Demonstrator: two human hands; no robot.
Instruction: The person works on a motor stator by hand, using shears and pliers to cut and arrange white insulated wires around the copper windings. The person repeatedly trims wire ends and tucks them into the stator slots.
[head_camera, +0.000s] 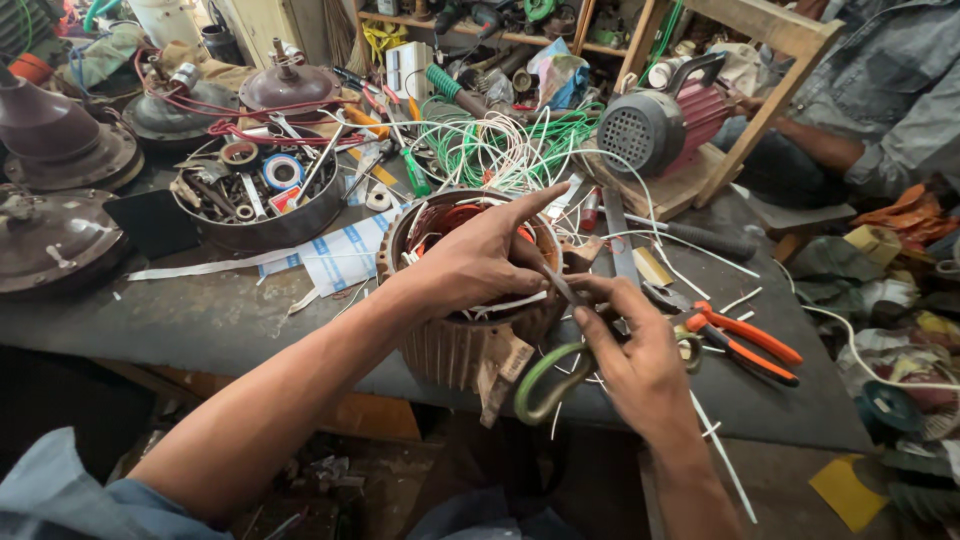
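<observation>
Centre of frame: I see the motor stator (470, 340), a ribbed round housing with copper windings inside, standing on its end at the near edge of the dark surface (200, 320). It sits close to the body, probably so both hands can reach over its open top.

Left hand (480, 262): laid across the top opening, palm down, fingers spread, index finger pointing toward the upper right of the frame. It is open, not clamped on anything; it looks to be steadying the stator and pressing down the white insulation strips that stick out of the slots.

Right hand (640, 365): closed around a pair of scissors (560, 345) with green loop handles. The handles hang low, just right of the stator's side; the blades angle up and left to the rim, their tip under the left hand's fingers. I cannot tell whether the blades are parted.

So the stator lies directly beneath the left hand and just left of the right hand, touching the first, with the scissors bridging the gap.

Right of centre: orange-handled pliers (745, 345) lie flat on the surface, just beyond the right hand, within easy reach. White offcuts are scattered near them.

Upper left: a round pan of loose parts (260, 200). Upper right: a grey and red motor (655, 125) on a wooden frame, with another person's sleeve (890, 90) behind it.
</observation>
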